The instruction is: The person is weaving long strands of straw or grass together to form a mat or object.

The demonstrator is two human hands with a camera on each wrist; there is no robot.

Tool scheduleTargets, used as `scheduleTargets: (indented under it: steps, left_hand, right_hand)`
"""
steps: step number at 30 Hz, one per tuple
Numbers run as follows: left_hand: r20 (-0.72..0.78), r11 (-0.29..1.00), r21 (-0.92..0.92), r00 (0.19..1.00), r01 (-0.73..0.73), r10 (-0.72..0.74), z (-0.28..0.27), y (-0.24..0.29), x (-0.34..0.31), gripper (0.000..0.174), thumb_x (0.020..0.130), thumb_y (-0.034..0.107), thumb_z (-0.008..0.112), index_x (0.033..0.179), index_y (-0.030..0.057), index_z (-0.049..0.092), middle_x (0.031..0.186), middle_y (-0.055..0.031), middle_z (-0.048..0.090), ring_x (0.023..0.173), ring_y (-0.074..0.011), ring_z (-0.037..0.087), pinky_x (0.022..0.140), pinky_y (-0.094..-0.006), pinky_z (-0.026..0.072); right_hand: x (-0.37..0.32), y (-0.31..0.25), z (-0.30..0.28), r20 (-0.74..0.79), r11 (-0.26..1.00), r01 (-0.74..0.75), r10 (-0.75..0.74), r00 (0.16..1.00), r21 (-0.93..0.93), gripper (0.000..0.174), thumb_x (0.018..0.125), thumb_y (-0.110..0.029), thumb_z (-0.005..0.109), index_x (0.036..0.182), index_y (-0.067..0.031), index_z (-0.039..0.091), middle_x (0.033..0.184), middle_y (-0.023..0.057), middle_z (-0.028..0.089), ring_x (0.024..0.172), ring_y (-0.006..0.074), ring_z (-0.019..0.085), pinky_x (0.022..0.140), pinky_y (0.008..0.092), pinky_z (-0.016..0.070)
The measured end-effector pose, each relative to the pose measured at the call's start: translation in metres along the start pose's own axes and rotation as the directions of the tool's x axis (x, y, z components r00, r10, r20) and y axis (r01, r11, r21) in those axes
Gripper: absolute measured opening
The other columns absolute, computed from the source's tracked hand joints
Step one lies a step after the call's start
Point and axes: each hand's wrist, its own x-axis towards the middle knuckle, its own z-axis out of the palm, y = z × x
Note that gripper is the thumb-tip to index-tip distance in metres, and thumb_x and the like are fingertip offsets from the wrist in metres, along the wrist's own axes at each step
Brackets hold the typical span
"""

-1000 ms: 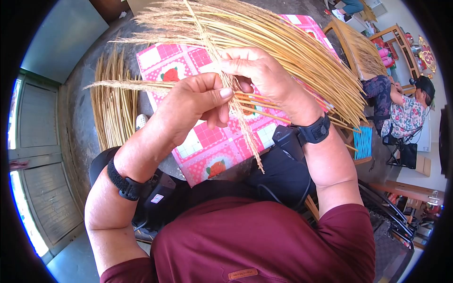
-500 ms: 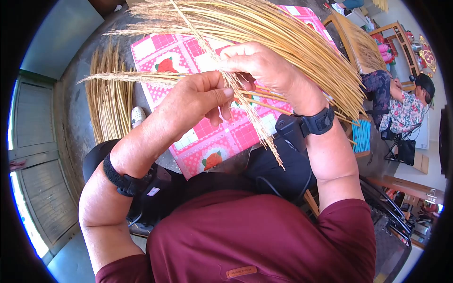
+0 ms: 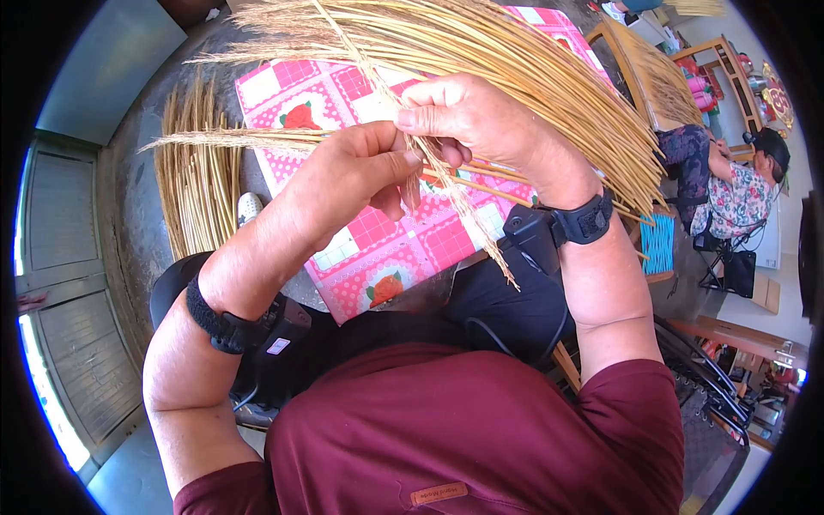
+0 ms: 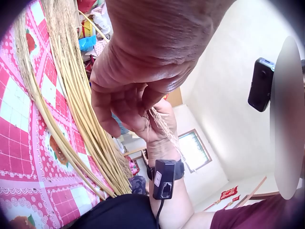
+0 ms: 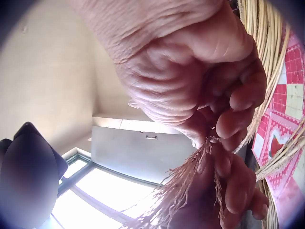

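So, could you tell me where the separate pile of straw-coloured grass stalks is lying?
In the head view the pile of stalks lies on the person's left, on the dark table beside the pink checked cloth, apart from the left hand.

Head view: left hand point(image 3: 343, 184) and right hand point(image 3: 481, 116) meet at centre, together pinching one thin tan plumed grass stalk point(image 3: 472, 230), plume trailing toward 5 o'clock. A fanned bundle of long tan grass stalks point(image 3: 558, 86) spreads from 12 to 3 o'clock over the pink checked flower-print cloth point(image 3: 378, 232). A loose tan stalk sheaf point(image 3: 202, 180) lies at 9 o'clock, beside the cloth.
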Motion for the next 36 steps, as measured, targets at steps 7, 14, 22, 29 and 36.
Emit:
scheduleTargets:
  steps: [7, 14, 22, 29, 36]
  left_hand:
    - [0.025, 1.0, -0.004, 1.0, 0.016, -0.016, -0.001, 0.004, 0.003, 0.017, 0.094, 0.017, 0.051, 0.084, 0.0051, 0.057, 0.07, -0.0039, 0.063, 0.058, -0.0092, 0.057, 0.059, -0.0228, 0.0471]
    - [0.057, 1.0, -0.003, 0.998, 0.011, -0.01, -0.002, 0.001, 0.005, 0.019, 0.094, 0.02, 0.051, 0.082, 0.0063, 0.057, 0.07, -0.0035, 0.064, 0.058, -0.0083, 0.057, 0.058, -0.0216, 0.0461]
    - [0.09, 0.999, -0.027, 0.996, 0.031, -0.028, -0.003, -0.002, 0.005, 0.021, 0.095, 0.02, 0.051, 0.081, 0.0072, 0.057, 0.071, -0.003, 0.064, 0.057, -0.0073, 0.055, 0.057, -0.0209, 0.045]
    - [0.093, 0.999, -0.014, 0.995, 0.047, -0.045, -0.001, -0.001, 0.005, 0.02, 0.095, 0.021, 0.051, 0.082, 0.007, 0.058, 0.071, -0.0031, 0.064, 0.057, -0.0077, 0.056, 0.058, -0.0211, 0.0459]
    - [0.125, 0.995, 0.007, 0.987, 0.1, -0.1, 0.005, 0.004, 0.002, 0.027, 0.096, 0.03, 0.051, 0.092, 0.0049, 0.058, 0.075, -0.0066, 0.065, 0.06, -0.0114, 0.059, 0.06, -0.0227, 0.0475]
  right_hand:
    - [-0.002, 0.002, -0.003, -0.035, 0.999, 0.022, -0.023, 0.999, -0.03, 0.034, 0.094, -0.032, 0.053, 0.076, -0.0045, 0.062, 0.06, -0.0004, 0.054, 0.049, 0.0073, 0.048, 0.047, 0.0242, 0.0397]
    - [-0.008, 0.0, -0.002, -0.043, 1.0, 0.013, -0.013, 0.999, 0.013, 0.033, 0.096, -0.031, 0.051, 0.076, -0.0064, 0.058, 0.058, -0.0031, 0.05, 0.047, 0.0046, 0.044, 0.045, 0.0206, 0.0344]
    - [-0.013, -0.003, -0.001, -0.081, 0.999, 0.0, 0.003, 0.997, 0.046, 0.033, 0.096, -0.028, 0.051, 0.072, -0.006, 0.055, 0.06, -0.0016, 0.05, 0.049, 0.0045, 0.043, 0.046, 0.0199, 0.0346]
    - [-0.01, 0.004, -0.01, -0.039, 0.998, 0.051, -0.05, 0.998, 0.025, 0.03, 0.095, -0.03, 0.051, 0.079, -0.0061, 0.062, 0.063, -0.0018, 0.057, 0.049, 0.0041, 0.05, 0.045, 0.0196, 0.04]
    - [-0.008, 0.006, -0.009, -0.06, 0.999, 0.037, -0.036, 0.998, 0.018, 0.032, 0.095, -0.03, 0.051, 0.077, -0.0056, 0.061, 0.062, -0.0005, 0.058, 0.048, 0.0052, 0.049, 0.045, 0.0206, 0.0401]
